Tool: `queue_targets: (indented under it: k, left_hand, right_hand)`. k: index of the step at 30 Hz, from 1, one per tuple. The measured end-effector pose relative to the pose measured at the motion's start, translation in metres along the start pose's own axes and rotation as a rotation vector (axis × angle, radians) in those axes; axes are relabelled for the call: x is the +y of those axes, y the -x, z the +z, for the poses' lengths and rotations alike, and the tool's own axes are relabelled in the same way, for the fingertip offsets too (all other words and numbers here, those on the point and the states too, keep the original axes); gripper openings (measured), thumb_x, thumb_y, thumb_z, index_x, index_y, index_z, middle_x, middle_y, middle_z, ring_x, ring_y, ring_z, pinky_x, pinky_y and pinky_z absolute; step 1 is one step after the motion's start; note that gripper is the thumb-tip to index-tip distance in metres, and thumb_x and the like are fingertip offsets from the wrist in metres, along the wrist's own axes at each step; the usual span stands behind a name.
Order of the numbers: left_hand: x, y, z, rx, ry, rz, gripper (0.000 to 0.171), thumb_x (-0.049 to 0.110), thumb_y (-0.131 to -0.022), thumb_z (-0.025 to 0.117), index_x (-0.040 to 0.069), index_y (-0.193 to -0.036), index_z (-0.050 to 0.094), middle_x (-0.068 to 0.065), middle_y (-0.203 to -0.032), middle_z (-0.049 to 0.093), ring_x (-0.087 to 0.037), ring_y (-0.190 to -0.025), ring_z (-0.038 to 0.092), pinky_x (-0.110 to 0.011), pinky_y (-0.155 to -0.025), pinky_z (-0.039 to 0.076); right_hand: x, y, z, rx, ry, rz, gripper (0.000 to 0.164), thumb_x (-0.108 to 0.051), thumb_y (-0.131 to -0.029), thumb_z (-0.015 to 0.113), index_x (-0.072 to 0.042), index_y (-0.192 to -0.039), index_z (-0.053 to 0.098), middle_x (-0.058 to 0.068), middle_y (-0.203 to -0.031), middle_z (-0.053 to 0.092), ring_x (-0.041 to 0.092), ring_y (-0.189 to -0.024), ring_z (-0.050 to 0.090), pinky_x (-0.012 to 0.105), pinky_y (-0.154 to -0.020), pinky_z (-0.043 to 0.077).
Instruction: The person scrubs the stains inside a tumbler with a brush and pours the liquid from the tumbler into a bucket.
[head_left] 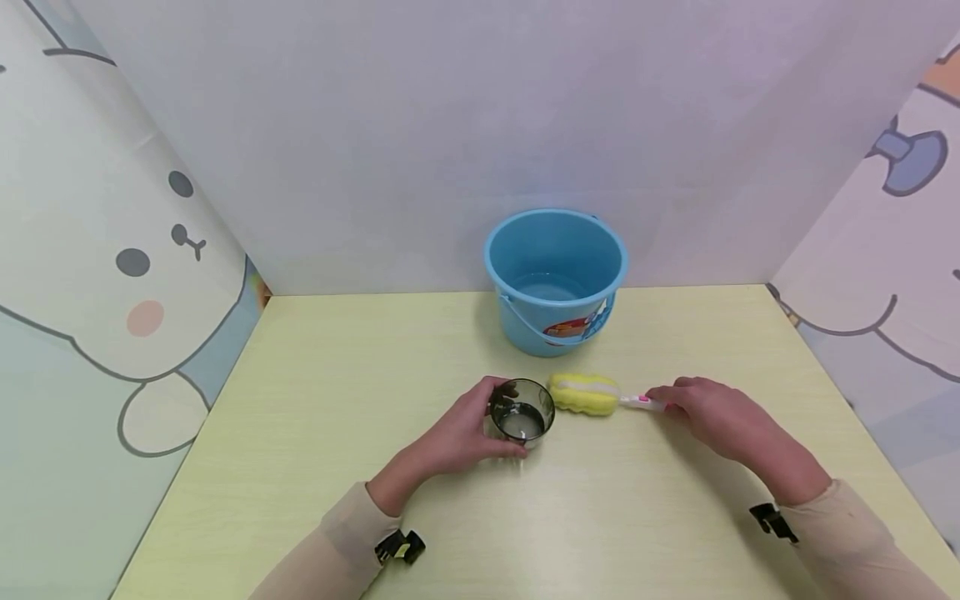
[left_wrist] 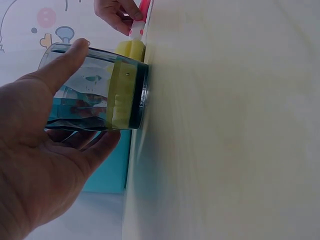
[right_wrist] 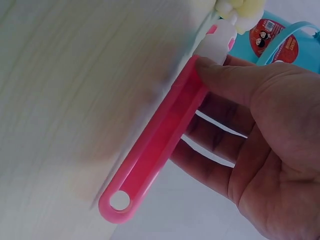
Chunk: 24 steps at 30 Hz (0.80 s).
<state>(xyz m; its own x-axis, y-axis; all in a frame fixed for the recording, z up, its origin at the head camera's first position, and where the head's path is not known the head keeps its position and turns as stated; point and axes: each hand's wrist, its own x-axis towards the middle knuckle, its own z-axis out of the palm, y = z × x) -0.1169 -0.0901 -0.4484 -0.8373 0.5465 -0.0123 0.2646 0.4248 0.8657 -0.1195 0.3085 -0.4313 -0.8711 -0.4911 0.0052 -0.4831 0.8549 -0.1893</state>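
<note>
My left hand (head_left: 467, 429) grips a dark, see-through glass cup (head_left: 522, 410) from its left side, thumb on the near side and fingers round the far side. The left wrist view shows the cup (left_wrist: 92, 87) with its base right at the tabletop. My right hand (head_left: 711, 414) holds a sponge cup brush by its pink and white handle (right_wrist: 155, 135), thumb on top near the white neck and fingers underneath. The brush's yellow and white sponge head (head_left: 585, 393) points left and lies just right of the cup.
A light blue bucket (head_left: 534, 337) stands behind the cup and brush, its handle hanging down at the front. The pale wooden table (head_left: 360, 358) meets a plain whitish wall (head_left: 375, 167) at the back. Cartoon-printed panels (head_left: 82, 233) flank it on both sides.
</note>
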Motion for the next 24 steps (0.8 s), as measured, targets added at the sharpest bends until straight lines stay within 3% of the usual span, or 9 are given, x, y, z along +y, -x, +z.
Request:
queue_targets:
  k: [11, 24]
  left_hand:
    - [0.001, 0.001, 0.000, -0.003, 0.003, -0.002, 0.092, 0.030, -0.079, 0.098, 0.010, -0.150, 0.044, -0.002, -0.143, 0.059, -0.018, -0.131, 0.057, -0.040, -0.111, 0.049]
    - [0.001, 0.001, 0.000, -0.003, 0.010, 0.001, 0.092, 0.030, -0.079, 0.098, 0.011, -0.151, 0.043, -0.001, -0.142, 0.058, -0.018, -0.130, 0.056, -0.040, -0.110, 0.050]
  right_hand:
    - [0.002, 0.001, 0.000, 0.006, 0.000, -0.028, 0.041, 0.001, -0.085, 0.086, -0.014, -0.123, 0.078, -0.005, -0.086, 0.067, 0.013, -0.076, 0.060, 0.038, -0.065, 0.060]
    - [-0.001, -0.007, -0.028, 0.045, -0.052, 0.011, 0.051, -0.020, -0.091, 0.086, -0.005, -0.137, 0.069, 0.010, -0.107, 0.073, 0.027, -0.091, 0.071, 0.049, -0.076, 0.063]
